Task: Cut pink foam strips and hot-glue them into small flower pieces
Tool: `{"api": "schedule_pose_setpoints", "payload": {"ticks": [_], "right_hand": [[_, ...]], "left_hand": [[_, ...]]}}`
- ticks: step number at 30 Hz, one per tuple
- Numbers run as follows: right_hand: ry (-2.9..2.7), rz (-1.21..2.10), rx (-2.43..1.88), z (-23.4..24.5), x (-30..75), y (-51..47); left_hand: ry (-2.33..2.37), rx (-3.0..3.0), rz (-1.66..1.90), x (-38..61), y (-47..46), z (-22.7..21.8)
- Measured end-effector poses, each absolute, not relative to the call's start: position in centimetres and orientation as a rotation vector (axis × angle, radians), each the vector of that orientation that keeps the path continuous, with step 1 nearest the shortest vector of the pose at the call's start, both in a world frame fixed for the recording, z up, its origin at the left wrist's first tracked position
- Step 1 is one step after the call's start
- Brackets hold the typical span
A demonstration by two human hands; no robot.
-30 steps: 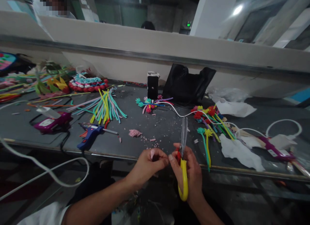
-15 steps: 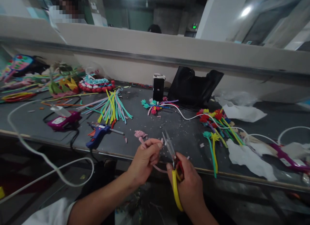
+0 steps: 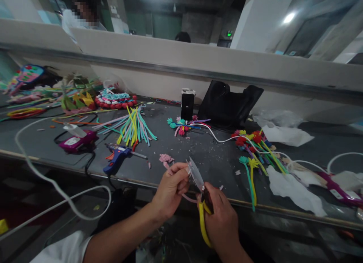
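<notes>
My left hand (image 3: 173, 185) is closed around a pink pipe cleaner (image 3: 188, 198), whose tail runs out toward my right hand. Beyond my left knuckles a fluffy pink pipe-cleaner tuft (image 3: 166, 158) shows at the stem's far end. My right hand (image 3: 221, 214) grips yellow-handled scissors (image 3: 203, 227). Their blades point up and left, with the tips right by my left fingertips. Whether the blades touch the pipe cleaner I cannot tell. Small pink clippings lie scattered on the dark tabletop (image 3: 181, 147) past my hands.
A blue glue gun (image 3: 117, 159) and a purple glue gun (image 3: 79, 141) lie left. Behind them fans a bundle of pipe cleaners (image 3: 136, 127). Pipe-cleaner flowers (image 3: 249, 163) and torn white paper (image 3: 295, 189) are right. A phone (image 3: 187, 106) stands near a black bag (image 3: 227, 104).
The scissor blades have come closer together, and their tips now sit nearer my left fingertips. The view has shifted slightly. My left hand keeps its hold.
</notes>
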State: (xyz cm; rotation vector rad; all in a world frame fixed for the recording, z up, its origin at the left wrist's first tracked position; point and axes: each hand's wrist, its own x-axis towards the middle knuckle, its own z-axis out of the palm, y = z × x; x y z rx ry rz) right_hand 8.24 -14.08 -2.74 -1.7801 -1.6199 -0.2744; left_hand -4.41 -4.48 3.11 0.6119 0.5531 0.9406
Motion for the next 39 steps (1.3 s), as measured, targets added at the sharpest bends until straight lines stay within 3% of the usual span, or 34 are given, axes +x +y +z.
{"api": "schedule_pose_setpoints", "payload": {"ticks": [16, 28, 36, 39], "right_hand": [[-1.580, -0.205, -1.716, -2.9, 8.5, -14.2], [-1.069, 0.576, -1.435, 2.5, 8.9, -12.9], [-1.093, 0.569, -1.416, 2.6, 8.9, -12.9], [-1.061, 0.518, -1.465, 2.9, 8.9, -12.8]], "left_hand": [[0.593, 0.647, 0.941, -4.4, -4.7, 3.4], [0.554, 0.739, 0.542, -4.1, -5.6, 2.9], [0.557, 0.801, 0.400, -4.4, -5.9, 2.8], [0.664, 1.001, 0.510, -4.3, -6.2, 3.0]]}}
